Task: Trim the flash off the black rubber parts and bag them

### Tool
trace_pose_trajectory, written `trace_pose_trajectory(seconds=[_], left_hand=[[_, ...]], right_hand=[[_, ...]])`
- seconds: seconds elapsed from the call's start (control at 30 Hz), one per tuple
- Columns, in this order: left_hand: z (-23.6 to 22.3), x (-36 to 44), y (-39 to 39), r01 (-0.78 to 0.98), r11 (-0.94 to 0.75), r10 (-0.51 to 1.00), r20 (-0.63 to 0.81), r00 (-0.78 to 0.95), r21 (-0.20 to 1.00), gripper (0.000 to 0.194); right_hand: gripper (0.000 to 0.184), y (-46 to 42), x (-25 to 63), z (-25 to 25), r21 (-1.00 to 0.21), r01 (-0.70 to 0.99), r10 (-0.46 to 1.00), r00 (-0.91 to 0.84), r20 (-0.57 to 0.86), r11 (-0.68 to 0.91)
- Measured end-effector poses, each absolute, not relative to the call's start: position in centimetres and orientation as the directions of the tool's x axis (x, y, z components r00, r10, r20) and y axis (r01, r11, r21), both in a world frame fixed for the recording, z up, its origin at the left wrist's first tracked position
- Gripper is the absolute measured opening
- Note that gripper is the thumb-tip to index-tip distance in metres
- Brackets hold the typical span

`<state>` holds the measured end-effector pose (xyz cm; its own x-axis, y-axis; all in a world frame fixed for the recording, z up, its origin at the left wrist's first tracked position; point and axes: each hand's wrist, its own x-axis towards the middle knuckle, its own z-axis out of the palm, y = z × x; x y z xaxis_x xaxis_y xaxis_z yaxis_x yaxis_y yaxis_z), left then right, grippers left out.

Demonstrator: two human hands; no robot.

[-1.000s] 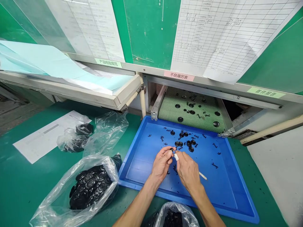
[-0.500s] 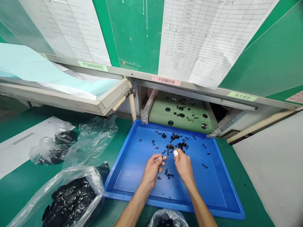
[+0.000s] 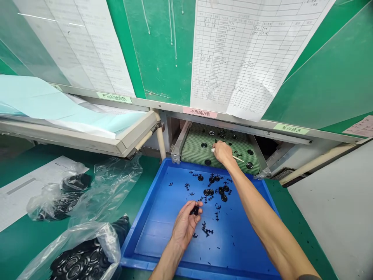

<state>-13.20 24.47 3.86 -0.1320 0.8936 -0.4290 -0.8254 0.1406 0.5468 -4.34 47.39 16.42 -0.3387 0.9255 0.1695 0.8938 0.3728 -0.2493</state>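
My left hand [image 3: 186, 222] is over the blue tray [image 3: 151, 210], fingers curled around a small black round part [image 3: 194, 210]. My right hand [image 3: 223, 152] reaches across the green ribbed belt [image 3: 192, 142] beyond the tray. It grips a thin pale stick [image 3: 239, 159], whose end juts out to the right; a white cover shows on one fingertip. Black discs [image 3: 208, 162] and small black scraps lie on the belt around that hand. More black discs [image 3: 224, 198] and spiky black scraps [image 3: 206, 229] are scattered in the tray.
At the lower left stands an open clear bag of black rubber discs [image 3: 75, 264]. Behind it are smaller filled bags [image 3: 58, 202] and a paper sheet [image 3: 17, 184]. A shelf edge [image 3: 122, 144] overhangs the left side; metal rails [image 3: 178, 147] flank the belt.
My right hand has moved from above the tray forward onto the belt. My left hand stays over the tray, turned more palm-up around the black part. The view has tilted up slightly.
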Motion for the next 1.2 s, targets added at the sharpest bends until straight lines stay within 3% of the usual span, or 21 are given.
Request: trace_pose_trajectory(seconds=[0.17,0.23,0.3,0.37,0.47,0.57,0.67,0.73,0.83,0.97,1.1,1.2], left_hand=[[4.3,-13.1,24.4,-0.832,0.042,0.900,-0.383,-0.208,0.553,0.020],[4.4,-13.1,24.3,-0.815,0.010,0.912,-0.339,-0.231,0.580,0.027],[4.5,-12.9,24.2,-0.799,-0.019,0.916,-0.310,-0.255,0.601,0.034],[4.4,-12.8,24.2,-0.790,-0.049,0.919,-0.282,-0.276,0.612,0.037],[4.2,-12.5,24.1,-0.778,-0.072,0.924,-0.253,-0.288,0.624,0.040],[4.0,-12.2,24.1,-0.741,-0.068,0.923,-0.241,-0.301,0.668,0.036],[3.9,-12.2,24.0,-0.686,-0.073,0.920,-0.217,-0.326,0.724,0.031],[3.9,-12.3,24.0,-0.670,-0.061,0.919,-0.219,-0.326,0.740,0.031],[4.2,-12.5,23.9,-0.690,-0.063,0.908,-0.245,-0.340,0.721,0.030],[4.7,-12.6,23.9,-0.737,-0.073,0.903,-0.269,-0.334,0.672,0.028],[4.8,-12.5,24.0,-0.725,-0.070,0.913,-0.249,-0.324,0.685,0.026],[4.5,-12.4,23.9,-0.673,-0.069,0.918,-0.218,-0.332,0.736,0.027]], right_hand=[[0.026,44.6,-3.2,16.9,-0.391,0.817,0.905,-0.397,0.152,0.424],[0.027,41.8,-2.4,15.8,-0.584,0.713,0.896,-0.439,0.057,0.387],[0.032,38.4,-1.8,14.0,-0.867,0.475,0.869,-0.481,-0.112,0.152],[0.037,35.2,-1.5,11.9,-0.964,0.232,0.816,-0.529,-0.234,-0.126],[0.034,31.4,-1.5,9.4,-0.952,0.058,0.785,-0.552,-0.282,-0.301],[0.034,29.5,-1.8,8.4,-0.944,-0.008,0.808,-0.519,-0.279,-0.331],[0.034,29.1,-1.9,8.3,-0.956,0.029,0.848,-0.455,-0.273,-0.292],[0.032,29.2,-1.7,8.4,-0.970,0.120,0.870,-0.430,-0.242,-0.210],[0.030,29.2,-0.9,8.5,-0.944,0.327,0.892,-0.437,-0.112,0.042],[0.043,28.0,0.1,8.2,-0.721,0.590,0.880,-0.472,0.056,0.362],[0.043,26.5,0.2,8.0,-0.494,0.747,0.873,-0.486,0.051,0.445],[0.038,26.1,0.1,8.0,-0.415,0.761,0.862,-0.486,0.144,0.499]])
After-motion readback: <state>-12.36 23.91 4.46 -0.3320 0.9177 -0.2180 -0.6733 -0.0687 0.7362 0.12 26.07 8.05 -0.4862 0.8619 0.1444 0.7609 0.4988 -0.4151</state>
